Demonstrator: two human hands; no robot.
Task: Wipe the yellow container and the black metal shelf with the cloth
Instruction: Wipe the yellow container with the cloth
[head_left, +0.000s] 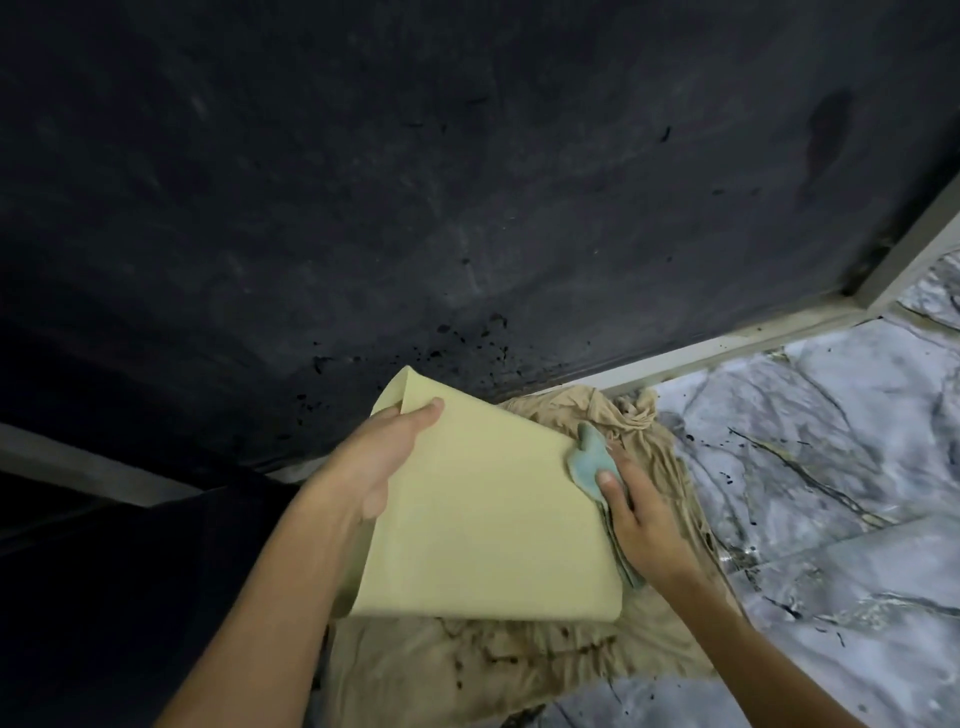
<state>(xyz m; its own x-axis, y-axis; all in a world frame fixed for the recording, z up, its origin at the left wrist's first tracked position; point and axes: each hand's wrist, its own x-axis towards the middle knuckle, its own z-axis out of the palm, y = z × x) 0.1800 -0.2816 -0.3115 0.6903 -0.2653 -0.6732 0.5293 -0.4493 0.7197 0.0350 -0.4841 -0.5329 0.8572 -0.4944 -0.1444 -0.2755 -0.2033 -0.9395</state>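
Note:
The pale yellow container is tilted with a flat side facing me, low in the middle of the view. My left hand grips its upper left edge, thumb on the face. My right hand presses a small teal cloth against the container's right edge. The cloth runs down that edge under my fingers. A wide black surface, dusty and speckled, fills the upper part of the view; I cannot tell whether it is the shelf.
A crumpled tan cloth with dark stains lies on the floor under the container. Grey marbled floor tiles with black specks spread to the right. A pale frame strip borders the black surface.

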